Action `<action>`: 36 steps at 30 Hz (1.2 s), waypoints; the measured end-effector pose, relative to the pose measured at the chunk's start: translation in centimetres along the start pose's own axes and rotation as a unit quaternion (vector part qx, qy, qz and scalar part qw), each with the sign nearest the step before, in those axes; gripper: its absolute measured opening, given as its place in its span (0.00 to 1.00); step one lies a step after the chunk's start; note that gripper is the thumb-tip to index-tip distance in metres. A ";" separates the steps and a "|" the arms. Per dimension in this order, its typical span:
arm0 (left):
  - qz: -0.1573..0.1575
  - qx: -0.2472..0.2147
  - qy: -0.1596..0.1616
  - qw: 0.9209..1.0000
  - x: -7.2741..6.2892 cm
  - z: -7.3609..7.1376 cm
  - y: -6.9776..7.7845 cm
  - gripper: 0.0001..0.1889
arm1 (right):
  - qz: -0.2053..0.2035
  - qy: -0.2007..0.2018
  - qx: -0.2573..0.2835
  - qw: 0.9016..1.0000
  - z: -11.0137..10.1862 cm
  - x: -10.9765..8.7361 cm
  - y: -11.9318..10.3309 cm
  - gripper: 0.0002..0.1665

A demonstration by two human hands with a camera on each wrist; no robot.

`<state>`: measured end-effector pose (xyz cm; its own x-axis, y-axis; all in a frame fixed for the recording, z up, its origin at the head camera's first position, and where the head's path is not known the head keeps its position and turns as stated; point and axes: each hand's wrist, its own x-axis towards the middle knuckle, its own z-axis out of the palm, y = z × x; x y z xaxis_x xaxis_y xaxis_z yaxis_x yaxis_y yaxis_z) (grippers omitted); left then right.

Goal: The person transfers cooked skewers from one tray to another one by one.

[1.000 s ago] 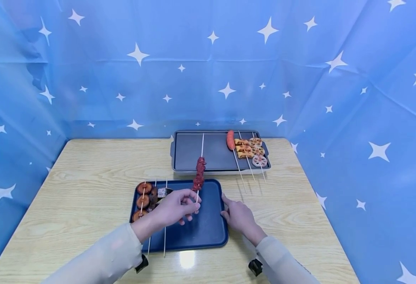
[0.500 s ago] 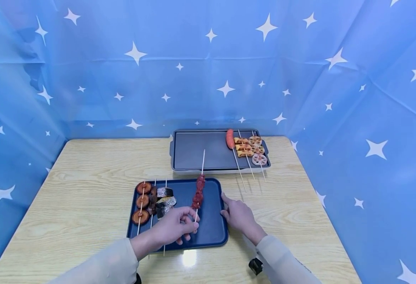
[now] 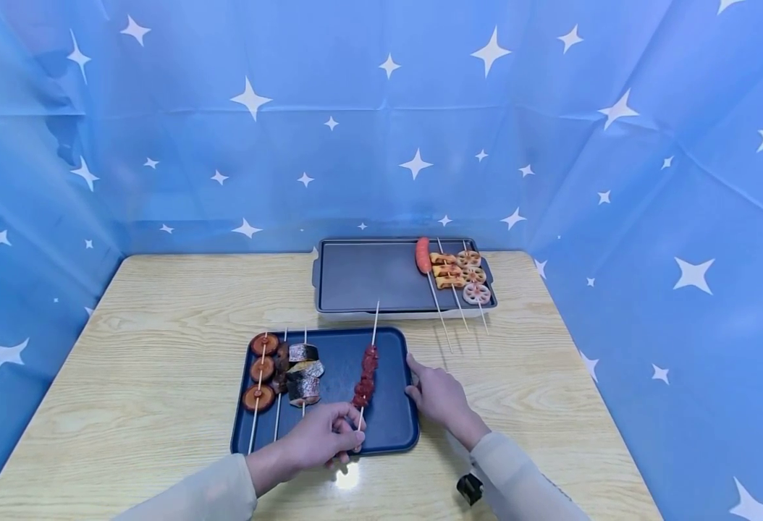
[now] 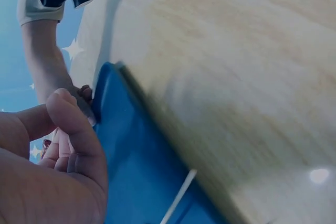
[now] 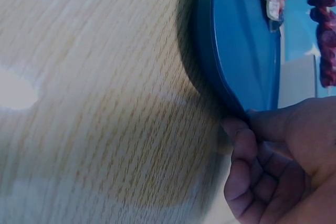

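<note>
- Now the left hand [image 3: 319, 440] pinches the lower end of a meat skewer [image 3: 364, 375] between curled fingers and thumb, right over the near edge of the blue tray [image 3: 391, 423].
- The skewer lies over the right half of that tray, its red meat pieces above the tray floor and its bare tip reaching past the far rim toward the grill pan [image 3: 362, 278].
- From the left wrist view, the curled thumb [image 4: 73, 124] sits beside the tray [image 4: 136, 166], and a thin stick [image 4: 178, 198] crosses the blue surface; how tightly the fingers close is not clear there.
- The right hand [image 3: 439, 396] rests on the table [image 3: 160, 304] with its fingertips touching the tray's right rim, fingers loosely bent and holding nothing.
- From the right wrist view, a fingertip [image 5: 239, 129] presses the tray's [image 5: 241, 51] corner edge, and the meat [image 5: 325, 35] shows above it.
- On the tray's left half lie a skewer of round brown slices [image 3: 260, 370] and skewers of fish pieces [image 3: 302, 374], just beside each other.
- The grill pan stands beyond the tray, near it but apart, with a sausage skewer [image 3: 423, 255] and lotus root skewers [image 3: 469, 275] crowded at its right end; its left and middle surface is bare.
- Open wood lies left of the tray and right of the right hand.
</note>
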<state>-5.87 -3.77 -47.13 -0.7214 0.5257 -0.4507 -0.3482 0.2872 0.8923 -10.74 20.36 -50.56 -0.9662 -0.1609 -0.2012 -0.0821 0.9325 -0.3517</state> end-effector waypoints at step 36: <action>-0.043 -0.025 0.009 0.999 1.1 1.7 -1.7 0.07 | -0.015 0.014 -0.007 1.000 0.0 0.0 0.1 0.34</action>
<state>-5.05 -2.32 -49.18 -0.6986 0.4863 -0.5249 -0.4384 0.2888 0.8511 -10.77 20.51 -50.58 -0.9699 -0.1799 -0.1641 -0.1144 0.9316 -0.3450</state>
